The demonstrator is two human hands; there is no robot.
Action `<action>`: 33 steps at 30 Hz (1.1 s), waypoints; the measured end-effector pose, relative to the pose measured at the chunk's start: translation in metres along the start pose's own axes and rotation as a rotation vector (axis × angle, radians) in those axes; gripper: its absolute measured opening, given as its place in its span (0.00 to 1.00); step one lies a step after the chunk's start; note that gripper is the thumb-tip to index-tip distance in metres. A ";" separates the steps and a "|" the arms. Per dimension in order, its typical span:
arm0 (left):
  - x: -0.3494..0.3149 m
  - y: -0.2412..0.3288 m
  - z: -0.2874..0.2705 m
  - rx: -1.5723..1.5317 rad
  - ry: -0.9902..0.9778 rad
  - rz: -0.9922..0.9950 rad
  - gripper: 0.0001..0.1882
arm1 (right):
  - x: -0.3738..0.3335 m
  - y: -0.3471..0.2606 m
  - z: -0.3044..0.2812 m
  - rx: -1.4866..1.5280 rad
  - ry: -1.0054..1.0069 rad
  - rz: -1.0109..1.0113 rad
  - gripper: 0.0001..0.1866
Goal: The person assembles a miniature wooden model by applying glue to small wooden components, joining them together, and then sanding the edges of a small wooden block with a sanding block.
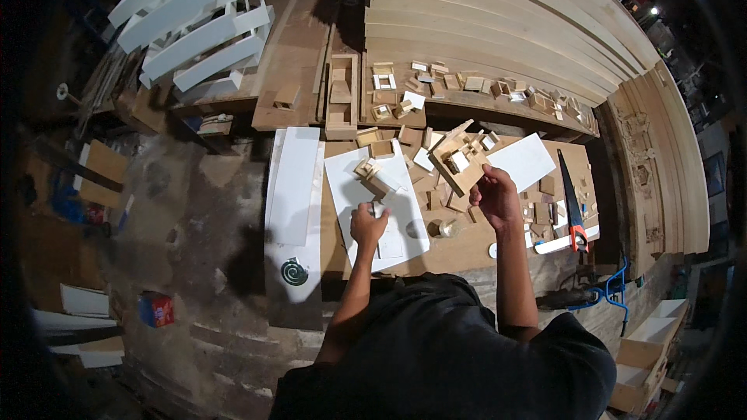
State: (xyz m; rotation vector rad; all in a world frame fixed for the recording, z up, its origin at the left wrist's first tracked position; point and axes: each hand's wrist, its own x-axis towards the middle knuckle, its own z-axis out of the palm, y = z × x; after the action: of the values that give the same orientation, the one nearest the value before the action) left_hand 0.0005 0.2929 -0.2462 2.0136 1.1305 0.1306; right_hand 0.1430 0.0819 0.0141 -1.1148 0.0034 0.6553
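My right hand [498,198] grips the near edge of a small wooden model [456,162], a flat tan board with little blocks and a white piece on it, tilted above the table. Over a white sheet [334,175] on the table, my left hand [369,225] is closed, its fingers pinched by a small pale piece that I cannot make out. Just beyond that hand, a small wooden block assembly [367,169] is on the sheet. Close to my right wrist sits a small round jar-like thing [449,228].
A handsaw [574,198] with an orange and black handle lies at the table's right. Wood offcuts [542,212] are scattered around. Small wooden box pieces [471,84] line a shelf before stacked planks [506,15]. A green mosquito coil [295,271] lies front left.
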 end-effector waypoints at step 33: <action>-0.067 -0.039 0.025 0.265 0.054 0.214 0.48 | 0.155 0.251 0.025 -0.360 -0.319 0.386 0.13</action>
State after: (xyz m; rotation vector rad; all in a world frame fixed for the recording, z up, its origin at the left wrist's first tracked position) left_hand -0.0541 0.2383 -0.2708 2.3792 1.0043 0.1512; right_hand 0.1384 0.2470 -0.2314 -1.3571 -0.1824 1.2096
